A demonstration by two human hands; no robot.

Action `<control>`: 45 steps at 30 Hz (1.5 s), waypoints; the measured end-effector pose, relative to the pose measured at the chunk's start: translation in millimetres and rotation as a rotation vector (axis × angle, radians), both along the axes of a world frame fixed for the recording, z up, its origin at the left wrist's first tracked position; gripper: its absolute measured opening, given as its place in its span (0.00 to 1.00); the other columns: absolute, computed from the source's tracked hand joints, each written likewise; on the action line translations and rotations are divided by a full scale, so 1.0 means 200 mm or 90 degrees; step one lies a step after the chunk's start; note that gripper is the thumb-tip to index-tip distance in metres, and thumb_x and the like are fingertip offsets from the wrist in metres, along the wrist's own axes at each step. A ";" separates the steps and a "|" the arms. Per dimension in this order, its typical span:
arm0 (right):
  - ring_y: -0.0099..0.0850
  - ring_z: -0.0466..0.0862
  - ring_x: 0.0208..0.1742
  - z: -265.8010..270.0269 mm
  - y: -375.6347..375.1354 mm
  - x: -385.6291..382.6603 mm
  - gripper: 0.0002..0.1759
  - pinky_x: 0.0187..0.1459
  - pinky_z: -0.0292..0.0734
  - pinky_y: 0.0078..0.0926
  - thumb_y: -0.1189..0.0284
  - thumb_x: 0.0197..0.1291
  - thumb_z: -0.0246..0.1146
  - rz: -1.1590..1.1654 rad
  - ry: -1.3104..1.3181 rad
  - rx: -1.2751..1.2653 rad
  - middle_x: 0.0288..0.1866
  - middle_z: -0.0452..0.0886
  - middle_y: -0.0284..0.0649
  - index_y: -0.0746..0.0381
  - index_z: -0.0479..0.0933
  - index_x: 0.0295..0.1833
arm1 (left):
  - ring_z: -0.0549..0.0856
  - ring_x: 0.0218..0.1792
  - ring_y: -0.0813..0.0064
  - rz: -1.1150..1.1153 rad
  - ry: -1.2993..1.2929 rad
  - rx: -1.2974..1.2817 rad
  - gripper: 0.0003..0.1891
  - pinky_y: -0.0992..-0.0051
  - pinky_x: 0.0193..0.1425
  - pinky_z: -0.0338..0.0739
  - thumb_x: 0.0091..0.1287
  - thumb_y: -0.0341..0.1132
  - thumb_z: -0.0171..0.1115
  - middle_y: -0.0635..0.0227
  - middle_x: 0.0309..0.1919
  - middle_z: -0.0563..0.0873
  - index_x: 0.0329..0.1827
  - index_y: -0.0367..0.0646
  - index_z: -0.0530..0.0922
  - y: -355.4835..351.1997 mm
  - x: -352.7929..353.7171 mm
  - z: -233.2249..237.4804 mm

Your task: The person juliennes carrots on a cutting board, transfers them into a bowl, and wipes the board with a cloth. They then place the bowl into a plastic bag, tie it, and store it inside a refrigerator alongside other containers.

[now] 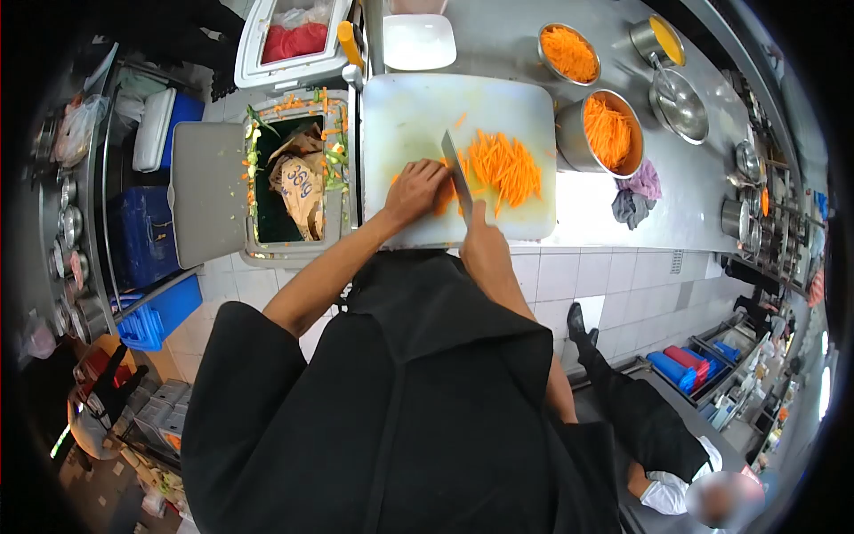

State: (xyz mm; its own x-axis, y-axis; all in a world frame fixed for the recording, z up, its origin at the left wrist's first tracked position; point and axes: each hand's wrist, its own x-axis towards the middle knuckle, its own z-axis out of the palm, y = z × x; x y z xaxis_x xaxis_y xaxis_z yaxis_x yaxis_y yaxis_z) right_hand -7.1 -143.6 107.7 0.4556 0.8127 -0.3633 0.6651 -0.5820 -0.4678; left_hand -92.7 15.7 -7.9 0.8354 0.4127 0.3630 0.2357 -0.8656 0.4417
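Observation:
A white cutting board lies at the edge of the steel counter in front of me. My right hand is closed around the handle of a kitchen knife, whose blade points away from me. Left of the blade, my left hand has its fingers curled down over carrot, mostly hidden beneath them. Its fingertips are close beside the blade. A loose heap of carrot strips sits on the board to the right of the knife.
A metal pot and a bowl of carrot strips stand right of the board, near an empty metal bowl and crumpled cloths. Left stands an open bin with peelings on its rim. Another person is at lower right.

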 end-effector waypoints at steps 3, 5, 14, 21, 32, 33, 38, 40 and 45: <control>0.64 0.80 0.31 -0.11 -0.01 0.00 0.24 0.34 0.73 0.60 0.84 0.54 0.56 -0.009 0.016 0.015 0.25 0.78 0.64 0.69 0.58 0.57 | 0.79 0.53 0.63 0.005 -0.013 -0.011 0.15 0.66 0.57 0.71 0.60 0.32 0.56 0.64 0.46 0.81 0.51 0.41 0.76 -0.01 0.00 0.01; 0.64 0.80 0.31 -0.17 -0.01 0.03 0.24 0.34 0.73 0.60 0.84 0.54 0.56 -0.014 0.020 0.046 0.25 0.78 0.64 0.69 0.58 0.57 | 0.79 0.53 0.63 0.009 -0.019 -0.025 0.15 0.66 0.57 0.71 0.61 0.33 0.56 0.63 0.45 0.81 0.50 0.41 0.76 -0.01 0.01 0.01; 0.66 0.80 0.32 -0.08 0.00 0.01 0.20 0.36 0.72 0.62 0.84 0.55 0.55 -0.011 0.016 0.010 0.27 0.78 0.67 0.68 0.58 0.52 | 0.80 0.52 0.63 -0.004 0.003 -0.030 0.17 0.66 0.58 0.71 0.61 0.32 0.56 0.62 0.47 0.81 0.53 0.40 0.77 -0.01 -0.02 0.01; 0.65 0.80 0.31 -0.14 -0.07 -0.03 0.20 0.36 0.72 0.62 0.83 0.56 0.54 -0.015 0.029 0.024 0.26 0.78 0.66 0.68 0.58 0.53 | 0.79 0.51 0.59 0.009 0.019 -0.056 0.17 0.64 0.57 0.71 0.59 0.28 0.56 0.59 0.46 0.81 0.52 0.36 0.76 -0.03 -0.02 0.01; 0.63 0.81 0.28 -0.15 -0.03 0.00 0.21 0.32 0.75 0.59 0.84 0.56 0.54 -0.007 0.014 0.055 0.23 0.78 0.63 0.69 0.57 0.55 | 0.76 0.53 0.59 0.094 0.105 -0.094 0.32 0.60 0.58 0.67 0.61 0.51 0.68 0.57 0.53 0.77 0.63 0.41 0.73 -0.08 -0.16 0.23; 0.63 0.80 0.28 -0.15 -0.03 0.00 0.21 0.31 0.75 0.59 0.84 0.56 0.54 -0.006 0.008 0.056 0.23 0.78 0.63 0.69 0.57 0.55 | 0.76 0.53 0.59 0.096 0.106 -0.091 0.32 0.60 0.58 0.67 0.61 0.51 0.68 0.57 0.53 0.77 0.63 0.41 0.73 -0.08 -0.16 0.21; 0.63 0.80 0.27 -0.17 -0.03 0.01 0.21 0.31 0.75 0.59 0.84 0.56 0.53 -0.009 0.001 0.070 0.22 0.78 0.63 0.70 0.57 0.55 | 0.75 0.54 0.58 0.092 0.100 -0.068 0.37 0.61 0.58 0.68 0.60 0.53 0.69 0.57 0.54 0.76 0.66 0.38 0.71 -0.07 -0.14 0.15; 0.63 0.80 0.27 -0.18 -0.04 0.01 0.21 0.30 0.75 0.59 0.84 0.56 0.53 -0.005 0.008 0.065 0.22 0.78 0.63 0.71 0.57 0.55 | 0.75 0.55 0.58 0.108 0.099 -0.065 0.37 0.61 0.58 0.68 0.60 0.53 0.69 0.57 0.54 0.76 0.66 0.38 0.70 -0.05 -0.13 0.14; 0.63 0.80 0.26 -0.17 -0.04 0.01 0.21 0.30 0.74 0.59 0.84 0.56 0.53 -0.001 0.002 0.072 0.22 0.78 0.63 0.71 0.57 0.56 | 0.76 0.53 0.57 0.116 0.074 -0.064 0.34 0.61 0.58 0.70 0.60 0.50 0.70 0.57 0.53 0.76 0.64 0.38 0.72 -0.02 -0.13 0.19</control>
State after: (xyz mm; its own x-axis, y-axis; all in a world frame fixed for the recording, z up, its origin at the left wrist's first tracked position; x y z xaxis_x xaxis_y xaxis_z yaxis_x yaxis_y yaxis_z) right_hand -4.2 -151.9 74.4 0.4564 0.8478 -0.2701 0.6626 -0.5264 -0.5328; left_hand -118.0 11.2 29.5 0.7770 0.5904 0.2183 0.4388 -0.7567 0.4846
